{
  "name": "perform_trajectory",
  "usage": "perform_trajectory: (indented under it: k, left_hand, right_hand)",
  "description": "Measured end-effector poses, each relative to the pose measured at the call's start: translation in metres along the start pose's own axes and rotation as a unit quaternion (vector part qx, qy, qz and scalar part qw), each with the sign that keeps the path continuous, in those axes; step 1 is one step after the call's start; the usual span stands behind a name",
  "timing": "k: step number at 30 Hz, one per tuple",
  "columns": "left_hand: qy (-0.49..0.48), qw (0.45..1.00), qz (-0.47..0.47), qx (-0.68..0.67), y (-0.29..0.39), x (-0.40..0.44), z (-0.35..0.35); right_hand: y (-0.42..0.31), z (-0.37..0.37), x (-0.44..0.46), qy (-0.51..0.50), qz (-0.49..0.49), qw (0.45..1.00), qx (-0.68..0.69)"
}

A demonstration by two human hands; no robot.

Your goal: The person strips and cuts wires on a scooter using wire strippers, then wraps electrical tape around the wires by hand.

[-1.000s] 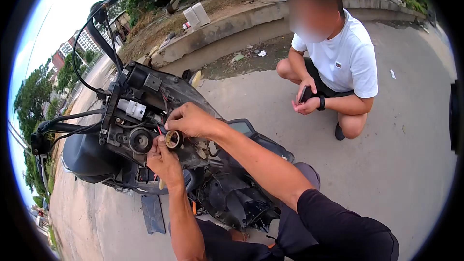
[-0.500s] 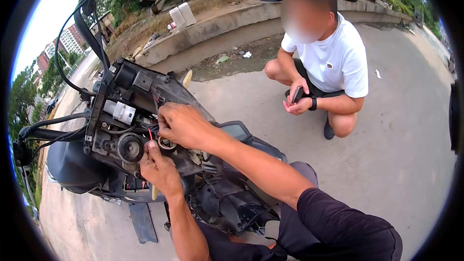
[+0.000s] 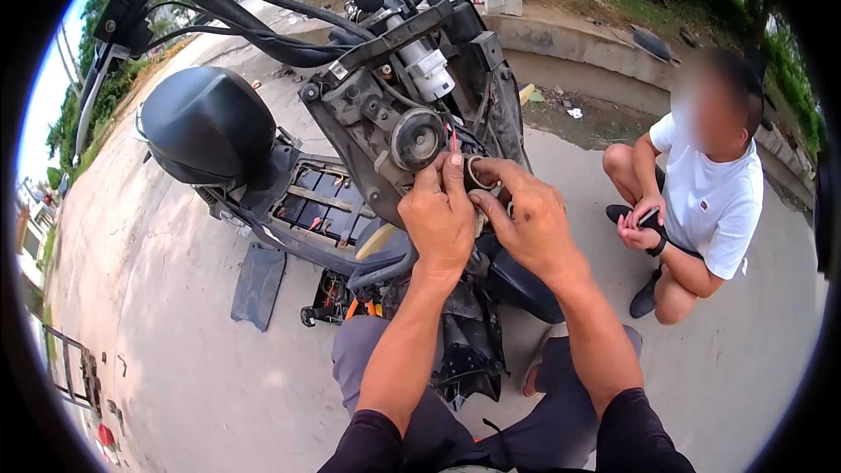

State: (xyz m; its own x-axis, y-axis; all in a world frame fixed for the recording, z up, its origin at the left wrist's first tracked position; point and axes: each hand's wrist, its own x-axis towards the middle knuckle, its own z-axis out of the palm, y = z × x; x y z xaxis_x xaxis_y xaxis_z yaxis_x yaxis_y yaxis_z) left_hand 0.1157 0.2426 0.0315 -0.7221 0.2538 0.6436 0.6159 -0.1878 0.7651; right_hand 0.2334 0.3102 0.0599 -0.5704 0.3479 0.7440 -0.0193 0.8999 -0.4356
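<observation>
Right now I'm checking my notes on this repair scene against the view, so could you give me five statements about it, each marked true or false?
1. The left hand pinches a red wire. True.
2. The right hand rests on the handlebar. False: the right hand is at a ring-shaped roll, close beside the left.
3. A flat dark panel lies on the ground. True.
4. The crouching person wears a red shirt. False: that person's shirt is white.
5. The round disc on the scooter's front is bright yellow. False: the round disc is dark.
</observation>
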Motion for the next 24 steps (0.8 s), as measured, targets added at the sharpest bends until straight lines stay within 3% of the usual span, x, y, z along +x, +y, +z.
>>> perform_trajectory:
  k: [9, 16, 19, 24]
  left_hand:
    - [-0.075, 0.978, -0.123, -0.154, 0.009, 0.002, -0.008]
    - [-0.063, 0.99, -0.096, -0.086, 0.012, 0.004, -0.009]
    - [-0.049, 0.99, -0.085, -0.097, 0.012, 0.002, -0.005]
    - [-0.073, 0.991, -0.088, -0.07, 0.011, 0.001, -0.007]
  right_hand:
    - [-0.013, -0.017, 0.006, 0.003, 0.036, 0.999, -0.026]
    - [-0.007, -0.023, 0.011, 0.011, 0.069, 0.994, -0.079]
    - [0.0, -0.022, 0.01, 0.051, 0.055, 0.994, -0.074]
    - [0.005, -0.028, 0.003, 0.035, 0.097, 0.993, -0.05]
